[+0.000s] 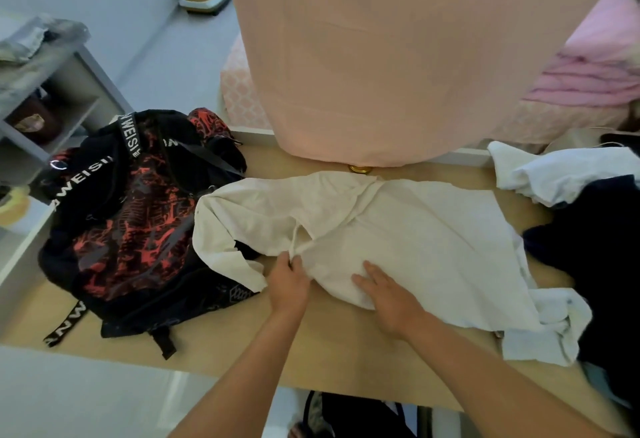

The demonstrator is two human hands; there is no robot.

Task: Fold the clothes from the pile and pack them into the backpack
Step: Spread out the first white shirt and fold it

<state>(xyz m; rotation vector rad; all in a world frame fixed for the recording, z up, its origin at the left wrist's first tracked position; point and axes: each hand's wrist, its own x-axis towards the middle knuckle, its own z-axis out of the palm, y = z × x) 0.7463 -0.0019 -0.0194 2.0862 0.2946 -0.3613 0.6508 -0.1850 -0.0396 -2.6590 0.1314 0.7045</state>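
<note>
Left hand (289, 278) is pinching the near edge of a white hoodie (398, 229), thumb and curled fingers closing on a fold of cloth beside the drawstring, probably to pull that side straight. Right hand (384, 290) is lying flat on the hoodie just beside it, fingers straight and slightly spread, gripping nothing. It seems to be pressing the fabric down so it is not sliding during the tug. The hoodie is lying spread across the middle of a light wooden table (339, 344), with one sleeve curling against the black and red backpack (131, 215). The backpack is sitting at the left end, close by for packing. A pale garment (554, 174) and a dark garment (595, 247) are waiting in a heap at the right end.
</note>
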